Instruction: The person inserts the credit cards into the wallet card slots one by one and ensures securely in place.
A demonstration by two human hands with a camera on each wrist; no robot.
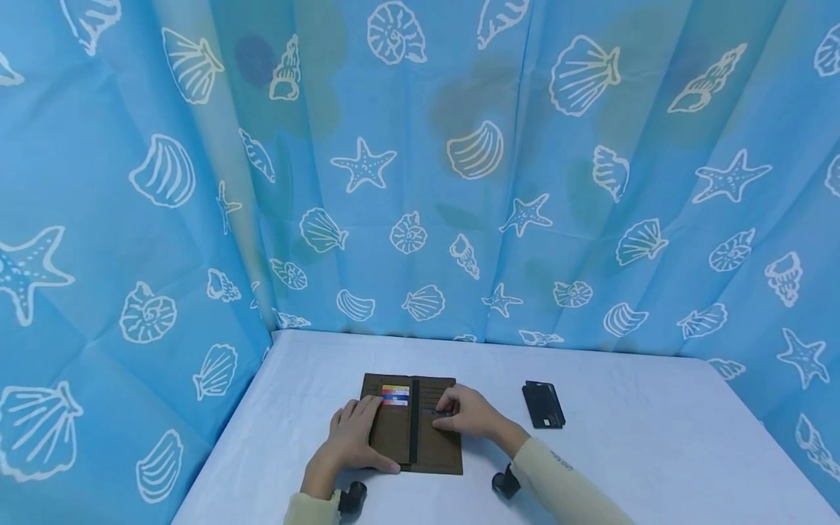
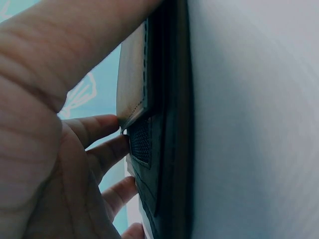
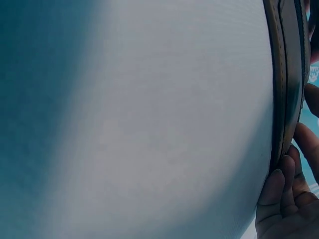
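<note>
A brown long wallet (image 1: 438,452) lies unfolded on the white table, with a dark strap down its middle. Colourful cards (image 1: 396,394) show in a slot of its left half. My left hand (image 1: 354,436) rests on that half, fingers spread, thumb along the near edge; the left wrist view shows its fingertips touching the wallet (image 2: 134,74). My right hand (image 1: 471,413) is over the right half, thumb and forefinger pinching a dark card (image 1: 429,412) at the slots. In the right wrist view, other fingers (image 3: 271,191) lie against the wallet's edge.
Two black cards (image 1: 543,405) lie overlapped on the table (image 1: 630,430), right of the wallet. A blue curtain (image 1: 420,182) printed with white shells and starfish stands behind the table and along its sides. Black wrist cameras (image 1: 505,483) sit by both cuffs.
</note>
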